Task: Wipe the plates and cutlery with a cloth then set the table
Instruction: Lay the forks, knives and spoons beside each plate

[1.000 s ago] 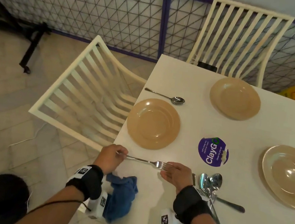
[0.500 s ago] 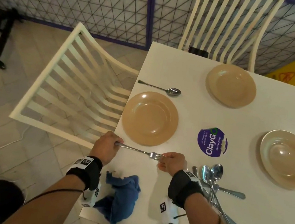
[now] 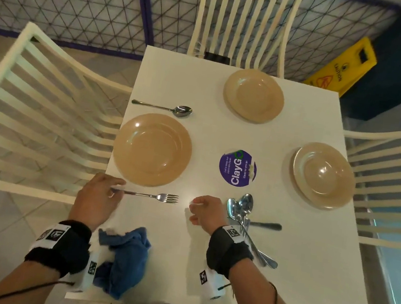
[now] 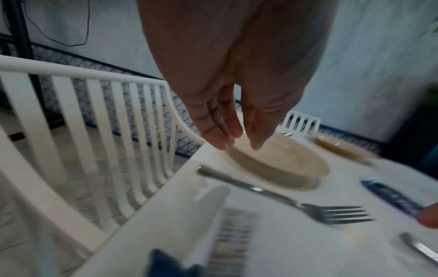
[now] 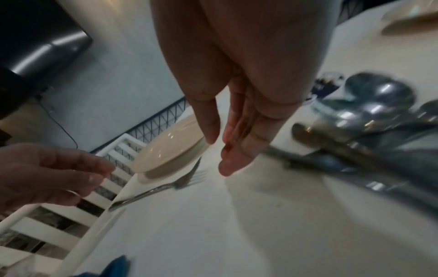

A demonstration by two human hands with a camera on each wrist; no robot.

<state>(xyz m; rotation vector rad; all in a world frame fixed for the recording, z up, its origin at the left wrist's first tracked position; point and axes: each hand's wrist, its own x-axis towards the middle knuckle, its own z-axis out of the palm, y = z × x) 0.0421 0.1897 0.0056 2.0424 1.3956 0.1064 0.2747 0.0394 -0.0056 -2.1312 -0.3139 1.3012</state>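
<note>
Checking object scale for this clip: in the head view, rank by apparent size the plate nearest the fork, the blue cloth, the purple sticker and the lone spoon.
Largest to smallest, as seen in the head view:
1. plate nearest the fork
2. blue cloth, crumpled and partly hidden by the left wrist
3. purple sticker
4. lone spoon, long but thin

The cloth lies closer to the camera, which inflates it.

Words you can read

A round purple sticker [image 3: 237, 167] on the table [image 3: 283, 253] says "ClayGo" (the small words are blurry). The yellow sign [image 3: 341, 68] says "CAUTION".
</note>
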